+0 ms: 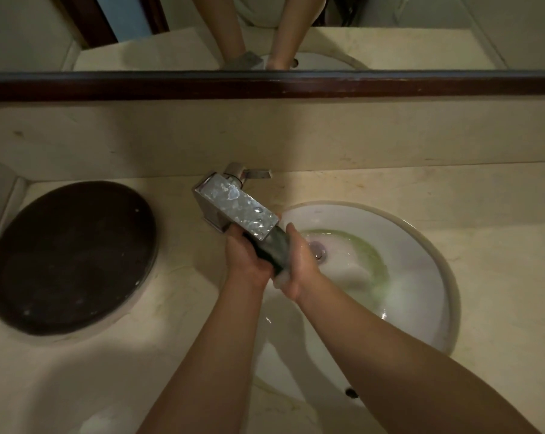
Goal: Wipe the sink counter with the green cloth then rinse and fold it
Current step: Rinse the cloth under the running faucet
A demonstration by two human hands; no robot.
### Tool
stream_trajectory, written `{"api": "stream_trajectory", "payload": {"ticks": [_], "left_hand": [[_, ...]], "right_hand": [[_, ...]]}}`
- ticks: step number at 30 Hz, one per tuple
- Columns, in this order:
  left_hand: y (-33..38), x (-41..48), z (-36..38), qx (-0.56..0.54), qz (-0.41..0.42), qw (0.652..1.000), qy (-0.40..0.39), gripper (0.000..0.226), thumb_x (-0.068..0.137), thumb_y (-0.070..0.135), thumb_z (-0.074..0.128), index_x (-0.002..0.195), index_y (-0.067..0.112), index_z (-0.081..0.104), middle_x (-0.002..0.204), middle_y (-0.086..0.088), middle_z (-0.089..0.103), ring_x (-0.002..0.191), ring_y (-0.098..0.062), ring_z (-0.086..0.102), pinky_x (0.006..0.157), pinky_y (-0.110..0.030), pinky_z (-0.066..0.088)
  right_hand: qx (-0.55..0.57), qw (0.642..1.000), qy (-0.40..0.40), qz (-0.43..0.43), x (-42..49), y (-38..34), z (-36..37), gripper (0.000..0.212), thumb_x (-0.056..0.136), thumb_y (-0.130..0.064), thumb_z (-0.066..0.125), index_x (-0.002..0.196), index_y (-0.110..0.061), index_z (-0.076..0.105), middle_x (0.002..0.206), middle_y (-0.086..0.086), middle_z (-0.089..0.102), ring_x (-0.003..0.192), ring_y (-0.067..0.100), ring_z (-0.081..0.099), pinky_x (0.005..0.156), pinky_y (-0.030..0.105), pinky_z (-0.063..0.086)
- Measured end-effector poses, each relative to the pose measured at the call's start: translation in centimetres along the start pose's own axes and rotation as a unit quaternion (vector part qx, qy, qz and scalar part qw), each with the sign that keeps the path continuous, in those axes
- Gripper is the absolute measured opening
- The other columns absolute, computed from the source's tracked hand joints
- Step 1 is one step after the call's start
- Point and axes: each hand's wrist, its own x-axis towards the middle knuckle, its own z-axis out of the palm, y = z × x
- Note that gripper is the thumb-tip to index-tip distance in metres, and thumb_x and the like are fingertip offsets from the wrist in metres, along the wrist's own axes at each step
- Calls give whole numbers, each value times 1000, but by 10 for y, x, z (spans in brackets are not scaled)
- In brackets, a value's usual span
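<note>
Left hand (pixel 249 261), right hand (pixel 299 270) both clenching green cloth (pixel 272 249) between them, under faucet (pixel 236 203).

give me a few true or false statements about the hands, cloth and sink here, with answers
1. Both hands grip the cloth under the faucet spout. True: the left hand and right hand clasp it together.
2. The cloth lies flat on the counter. False: it is bunched up over the sink.
3. The water in the basin has a green tint. True.
4. The dark round tray sits inside the sink. False: it rests on the counter, left of the basin.
5. The sink drain is covered by a plug. False: it looks open.
</note>
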Motion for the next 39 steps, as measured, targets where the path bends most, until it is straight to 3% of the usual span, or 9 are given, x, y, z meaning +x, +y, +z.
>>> {"api": "stream_trajectory", "payload": {"ticks": [4,10,19,21,25,31,35,37,39], "left_hand": [[-6,4,9,-43,-45,997,36,47,89,39,42,51,16,58,51,-4,54,56,-23,52,70,-32,44],[-9,9,16,4,-23,996,90,36,96,31,30,61,22,32,57,0,34,39,-15,44,55,-22,35],[-26,11,20,47,-22,995,90,54,91,14,40,37,17,36,36,1,30,32,-15,31,41,-15,35],[-24,10,20,69,-18,996,61,46,94,15,46,48,18,47,46,1,40,40,-13,39,47,-20,41],[-16,12,9,90,-20,993,70,25,101,18,38,78,18,50,78,-3,52,69,-17,54,66,-26,49],[-10,11,-10,174,-12,984,46,21,99,8,45,84,18,54,76,0,62,67,-12,59,62,-21,49],[-2,14,-13,154,50,986,45,27,87,20,59,111,7,62,93,-4,70,77,-16,65,59,-23,53],[-1,14,-12,118,48,991,45,28,91,25,56,114,10,63,107,-7,70,86,-19,68,67,-27,55],[-1,16,-10,89,26,995,35,22,98,31,47,108,19,63,109,-4,73,90,-21,72,72,-31,55]], "right_hand": [[24,998,55,-20,7,1,10,22,93,-31,54,100,-14,66,110,-1,65,104,18,63,76,29,51],[38,992,109,-39,13,-7,3,20,93,-15,46,74,-17,53,39,-8,59,57,17,59,55,23,48],[63,989,98,-91,6,-6,-7,29,91,-16,53,63,-17,61,64,5,66,60,21,63,67,36,48],[47,990,111,-79,6,-7,-14,20,93,-27,55,76,-17,60,75,9,67,70,24,63,78,39,52],[-22,992,99,-73,3,-6,-28,25,93,-39,51,83,-18,59,76,6,64,60,19,55,57,25,40],[8,998,32,-51,6,14,-19,46,94,-46,50,117,-9,65,84,6,66,61,15,58,45,19,43],[-7,999,37,-38,13,15,-17,38,94,-48,51,95,-12,61,68,4,57,50,12,46,38,20,29],[22,999,31,-35,15,17,-16,39,93,-49,52,96,-13,66,79,6,65,61,15,56,48,22,40],[62,998,-2,-31,16,20,-13,49,92,-53,50,110,-12,70,106,9,73,93,23,68,86,32,53]]}}
